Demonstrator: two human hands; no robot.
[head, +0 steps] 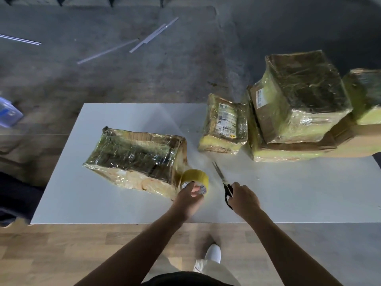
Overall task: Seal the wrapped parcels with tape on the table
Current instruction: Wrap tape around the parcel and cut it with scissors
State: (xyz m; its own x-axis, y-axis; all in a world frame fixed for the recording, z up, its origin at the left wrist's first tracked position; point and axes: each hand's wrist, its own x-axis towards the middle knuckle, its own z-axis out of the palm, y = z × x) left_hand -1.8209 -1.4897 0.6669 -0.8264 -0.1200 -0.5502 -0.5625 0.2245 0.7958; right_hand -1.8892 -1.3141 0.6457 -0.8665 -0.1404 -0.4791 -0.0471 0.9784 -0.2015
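Note:
A film-wrapped cardboard parcel [136, 159] lies on the white table [288, 193], left of centre. A yellow tape roll [196, 177] stands against its near right corner, and my left hand [188, 198] grips the roll from the near side. To the right, black-handled scissors [223, 183] lie on the table with the blades pointing away. My right hand [244, 199] grips their handles. A smaller wrapped parcel [223, 124] with a label stands further back.
A stack of larger wrapped parcels [296, 108] fills the table's far right, with another parcel [367, 96] at the frame edge. Metal strips [152, 36] lie on the grey floor beyond. My white shoe [213, 253] shows on the wooden floor below the table's near edge.

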